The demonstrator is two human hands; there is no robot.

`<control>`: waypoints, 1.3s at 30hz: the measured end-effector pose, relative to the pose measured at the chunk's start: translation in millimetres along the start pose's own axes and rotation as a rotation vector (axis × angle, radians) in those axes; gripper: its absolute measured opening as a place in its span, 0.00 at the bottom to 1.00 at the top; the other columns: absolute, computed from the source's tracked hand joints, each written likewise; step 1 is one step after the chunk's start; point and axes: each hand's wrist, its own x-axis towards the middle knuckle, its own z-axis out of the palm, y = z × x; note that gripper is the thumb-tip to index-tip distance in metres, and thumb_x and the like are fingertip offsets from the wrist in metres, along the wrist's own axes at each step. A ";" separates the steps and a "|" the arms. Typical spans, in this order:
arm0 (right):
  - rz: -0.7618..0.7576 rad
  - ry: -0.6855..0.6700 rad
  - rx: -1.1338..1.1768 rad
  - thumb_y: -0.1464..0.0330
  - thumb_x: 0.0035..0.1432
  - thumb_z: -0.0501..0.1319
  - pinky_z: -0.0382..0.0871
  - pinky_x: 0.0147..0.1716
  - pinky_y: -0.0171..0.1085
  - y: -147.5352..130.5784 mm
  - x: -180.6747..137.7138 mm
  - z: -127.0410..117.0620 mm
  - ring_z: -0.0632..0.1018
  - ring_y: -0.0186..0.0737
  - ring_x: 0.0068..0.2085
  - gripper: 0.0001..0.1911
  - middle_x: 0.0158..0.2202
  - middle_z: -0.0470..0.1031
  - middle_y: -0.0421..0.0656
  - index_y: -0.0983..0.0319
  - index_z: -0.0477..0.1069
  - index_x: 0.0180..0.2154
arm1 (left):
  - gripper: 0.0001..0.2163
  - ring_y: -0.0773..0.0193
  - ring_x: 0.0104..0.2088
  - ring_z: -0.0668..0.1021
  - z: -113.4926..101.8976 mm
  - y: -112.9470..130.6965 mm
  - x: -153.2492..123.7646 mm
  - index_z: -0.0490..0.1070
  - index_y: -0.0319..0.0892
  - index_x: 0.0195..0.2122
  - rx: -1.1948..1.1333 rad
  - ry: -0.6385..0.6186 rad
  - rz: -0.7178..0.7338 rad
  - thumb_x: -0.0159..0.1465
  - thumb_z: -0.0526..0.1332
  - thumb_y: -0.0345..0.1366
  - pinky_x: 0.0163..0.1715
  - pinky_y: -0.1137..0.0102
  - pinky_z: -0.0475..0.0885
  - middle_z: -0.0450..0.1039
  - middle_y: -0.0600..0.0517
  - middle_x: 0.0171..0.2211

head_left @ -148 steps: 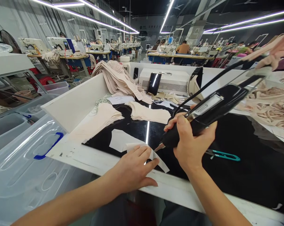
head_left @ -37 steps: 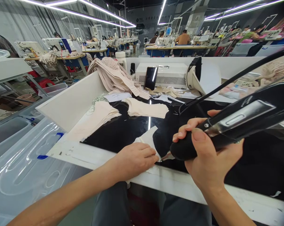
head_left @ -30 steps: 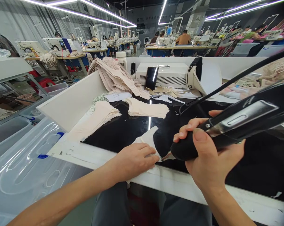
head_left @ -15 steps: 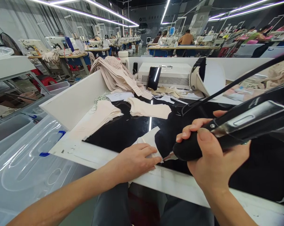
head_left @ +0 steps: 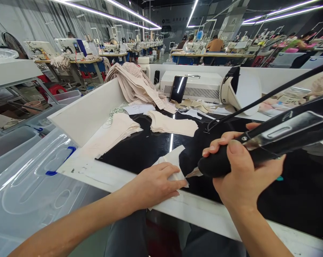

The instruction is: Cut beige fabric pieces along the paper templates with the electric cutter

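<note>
And the white fabric piece [head_left: 175,157] has swung round: five seconds ago it stretched out to the left, now one end points away from the person, close to the front edge of the glossy black panel [head_left: 129,155] on the white table [head_left: 113,182]. The left hand [head_left: 158,184] presses on its near part, fingers close together; whether the thumb pinches from below, I cannot tell. Over on the right, the right hand [head_left: 244,171] is wrapped firmly round a black handheld tool [head_left: 287,132], now looming larger, its pointed tip [head_left: 195,172] right at the fabric's side; contact is too fine to call. Half a second ago that tip sat lower, by the fabric's pointed corner. The teal-handled snips, in plain view at first, are down to a teal sliver [head_left: 279,178] below the right hand, with hand and tool blocking much of the panel's right side. A black cord [head_left: 247,107] cuts across there too. Farther back, two cream fabric stacks [head_left: 174,125], a draped heap of beige strips [head_left: 140,84], and a phone [head_left: 178,89] leaning against a vented white box [head_left: 204,87].
</note>
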 end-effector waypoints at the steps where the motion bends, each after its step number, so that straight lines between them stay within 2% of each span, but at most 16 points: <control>1: 0.005 -0.001 0.003 0.62 0.50 0.87 0.82 0.23 0.43 -0.5 0.0 0.5 0.79 0.40 0.22 0.29 0.31 0.81 0.28 0.50 0.76 0.49 | 0.14 0.47 0.66 0.89 0.1 -0.1 0.0 0.87 0.46 0.70 -0.004 -0.002 -0.005 0.86 0.74 0.40 0.72 0.57 0.86 0.86 0.38 0.68; 6: 0.026 0.003 0.004 0.66 0.48 0.83 0.82 0.22 0.41 -2.0 1.0 2.7 0.79 0.39 0.22 0.28 0.30 0.82 0.28 0.50 0.77 0.48 | 0.16 0.46 0.67 0.88 1.3 -0.6 -0.2 0.87 0.46 0.71 -0.019 0.001 -0.006 0.85 0.75 0.39 0.74 0.55 0.85 0.85 0.37 0.69; 17: -0.026 -0.014 -0.056 0.63 0.51 0.83 0.85 0.23 0.46 2.0 -1.4 -2.0 0.80 0.41 0.23 0.27 0.32 0.81 0.29 0.49 0.76 0.50 | 0.16 0.45 0.69 0.88 -1.1 -2.8 -1.1 0.86 0.45 0.72 -0.019 0.003 0.020 0.87 0.74 0.40 0.77 0.54 0.83 0.84 0.36 0.74; 22: -0.004 -0.013 -0.059 0.65 0.51 0.81 0.83 0.23 0.44 0.2 -0.6 0.9 0.80 0.40 0.23 0.26 0.32 0.81 0.27 0.49 0.75 0.49 | 0.17 0.45 0.70 0.88 -1.6 -3.1 -1.3 0.86 0.46 0.72 -0.032 -0.002 0.013 0.87 0.74 0.40 0.77 0.53 0.83 0.83 0.35 0.75; 27: -0.020 0.022 0.001 0.63 0.52 0.83 0.80 0.23 0.42 3.4 4.2 9.3 0.79 0.38 0.22 0.26 0.32 0.81 0.27 0.50 0.74 0.49 | 0.17 0.44 0.71 0.87 -2.5 -3.4 -0.5 0.87 0.46 0.73 -0.040 -0.021 0.003 0.86 0.74 0.40 0.78 0.53 0.82 0.83 0.35 0.77; 34: -0.007 -0.044 -0.031 0.63 0.55 0.84 0.82 0.26 0.39 11.9 4.7 8.4 0.80 0.36 0.25 0.28 0.34 0.82 0.26 0.50 0.73 0.51 | 0.18 0.44 0.72 0.87 -2.0 -3.4 -0.9 0.86 0.47 0.74 -0.044 -0.033 -0.008 0.86 0.75 0.41 0.79 0.53 0.82 0.82 0.36 0.77; 39: -0.011 -0.037 -0.022 0.62 0.55 0.85 0.81 0.26 0.39 10.7 5.4 8.5 0.80 0.35 0.24 0.29 0.34 0.83 0.26 0.51 0.73 0.50 | 0.19 0.42 0.72 0.87 0.1 -4.3 -1.4 0.86 0.46 0.74 -0.055 -0.026 -0.003 0.86 0.75 0.40 0.79 0.50 0.82 0.82 0.34 0.77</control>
